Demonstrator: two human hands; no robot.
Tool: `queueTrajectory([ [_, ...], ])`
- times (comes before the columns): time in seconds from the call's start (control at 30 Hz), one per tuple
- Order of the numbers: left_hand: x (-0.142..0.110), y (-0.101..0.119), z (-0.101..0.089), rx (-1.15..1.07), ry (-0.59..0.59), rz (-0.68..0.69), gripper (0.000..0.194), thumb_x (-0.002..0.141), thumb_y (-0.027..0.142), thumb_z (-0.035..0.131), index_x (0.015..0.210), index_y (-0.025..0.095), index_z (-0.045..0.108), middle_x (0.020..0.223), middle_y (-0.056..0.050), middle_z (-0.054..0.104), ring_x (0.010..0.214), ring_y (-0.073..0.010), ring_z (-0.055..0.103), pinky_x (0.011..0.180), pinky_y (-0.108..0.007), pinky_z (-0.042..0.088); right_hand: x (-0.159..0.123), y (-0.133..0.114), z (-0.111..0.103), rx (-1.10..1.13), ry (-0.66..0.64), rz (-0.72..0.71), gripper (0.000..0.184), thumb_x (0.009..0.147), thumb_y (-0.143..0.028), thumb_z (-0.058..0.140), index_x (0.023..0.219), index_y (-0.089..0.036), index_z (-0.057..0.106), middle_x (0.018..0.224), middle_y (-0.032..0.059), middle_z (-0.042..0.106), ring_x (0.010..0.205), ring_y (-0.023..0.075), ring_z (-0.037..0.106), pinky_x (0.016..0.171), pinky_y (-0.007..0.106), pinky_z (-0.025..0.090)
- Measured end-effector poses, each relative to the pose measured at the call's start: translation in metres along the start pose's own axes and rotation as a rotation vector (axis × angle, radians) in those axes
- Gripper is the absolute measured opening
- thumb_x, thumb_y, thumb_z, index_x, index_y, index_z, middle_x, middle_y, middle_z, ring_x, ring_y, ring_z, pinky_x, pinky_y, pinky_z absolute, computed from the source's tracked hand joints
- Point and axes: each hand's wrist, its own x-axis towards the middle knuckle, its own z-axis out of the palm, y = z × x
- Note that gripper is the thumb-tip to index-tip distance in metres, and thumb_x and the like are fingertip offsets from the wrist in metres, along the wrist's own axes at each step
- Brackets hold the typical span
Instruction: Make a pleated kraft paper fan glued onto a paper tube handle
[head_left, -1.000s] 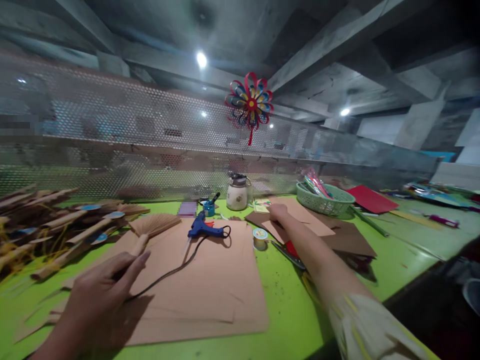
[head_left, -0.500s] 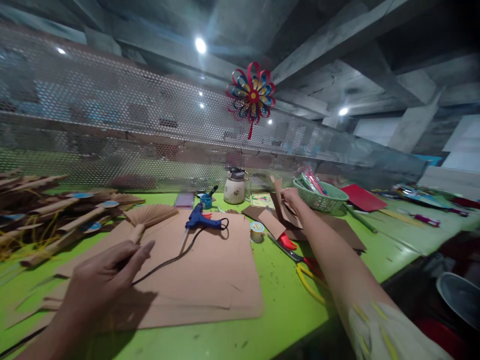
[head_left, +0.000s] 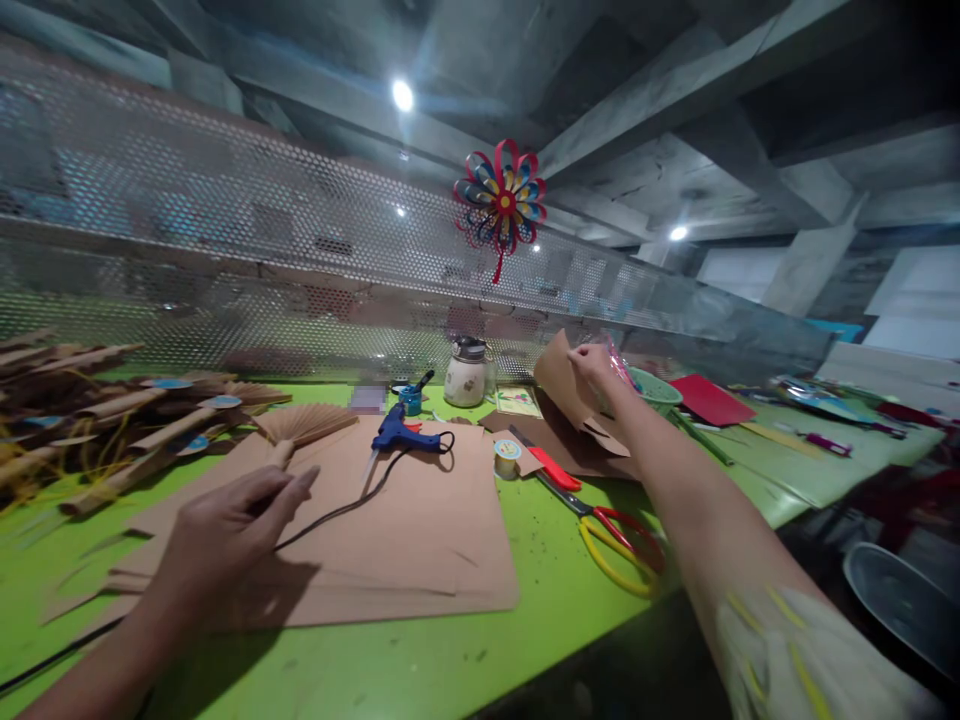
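Observation:
My left hand (head_left: 232, 525) is closed around the lower end of a pleated brown paper fan (head_left: 311, 422), whose handle leads into my curled fingers. Beneath it spread large brown paper sheets (head_left: 405, 550). My right hand (head_left: 592, 362) reaches to the far side and pinches the edge of a curled piece of brown paper (head_left: 562, 380), raised over darker brown sheets (head_left: 540, 435). A blue glue gun (head_left: 409, 435) rests on the large sheets, its cord running under my left hand. Scissors with red and yellow handles (head_left: 619, 545) lie beside a red-handled cutter (head_left: 553, 468).
Finished-looking fans with rolled handles (head_left: 150, 420) are piled at the left. A small round tin (head_left: 507, 458), a white jug (head_left: 466, 375) and a blue jar (head_left: 410, 402) stand ahead. A green basket (head_left: 660, 388) sits behind my right arm. Perforated metal panels (head_left: 300, 240) border the green table.
My right hand has lifted the brown paper piece, which now stands up and curls. More of the cutter shows. My left hand stays on the fan, slightly further right in view.

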Motion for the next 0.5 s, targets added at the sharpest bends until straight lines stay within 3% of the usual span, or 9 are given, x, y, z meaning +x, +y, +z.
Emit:
queueTrajectory([
  [0.1, 0.000, 0.003, -0.002, 0.003, -0.006, 0.006, 0.035, 0.074, 0.052, 0.051, 0.063, 0.021, 0.062, 0.060, 0.003, 0.063, 0.058, -0.0131, 0.058, 0.057, -0.020, 0.041, 0.005, -0.008, -0.012, 0.016, 0.086, -0.052, 0.029, 0.089, -0.031, 0.055, 0.111, -0.014, 0.057, 0.112, 0.0062, 0.058, 0.095, 0.0210, 0.059, 0.079, 0.039, 0.051],
  [0.3, 0.000, 0.003, 0.001, -0.021, -0.020, 0.050, 0.034, 0.075, 0.050, 0.053, 0.062, 0.020, 0.062, 0.060, 0.002, 0.064, 0.058, -0.0130, 0.058, 0.058, -0.020, 0.040, 0.001, -0.029, -0.056, 0.132, 0.248, -0.229, 0.020, 0.080, -0.027, 0.056, 0.075, -0.009, 0.064, 0.072, 0.0044, 0.065, 0.071, 0.0160, 0.059, 0.064, 0.026, 0.046],
  [0.4, 0.001, 0.001, 0.005, -0.054, -0.064, 0.050, 0.036, 0.075, 0.051, 0.052, 0.062, 0.019, 0.062, 0.058, 0.001, 0.063, 0.055, -0.0133, 0.056, 0.057, -0.021, 0.040, -0.021, -0.053, -0.079, 0.206, 0.280, -0.329, 0.020, 0.079, -0.030, 0.055, 0.078, -0.011, 0.062, 0.068, 0.0022, 0.064, 0.064, 0.0133, 0.057, 0.060, 0.024, 0.044],
  [0.5, 0.002, 0.004, 0.009, -0.124, -0.176, 0.010, 0.036, 0.073, 0.052, 0.053, 0.061, 0.020, 0.063, 0.057, 0.000, 0.063, 0.055, -0.0148, 0.056, 0.053, -0.022, 0.040, -0.074, -0.084, -0.092, 0.257, 0.308, -0.450, 0.021, 0.083, -0.034, 0.051, 0.083, -0.015, 0.059, 0.071, 0.0006, 0.061, 0.063, 0.0122, 0.056, 0.060, 0.025, 0.045],
])
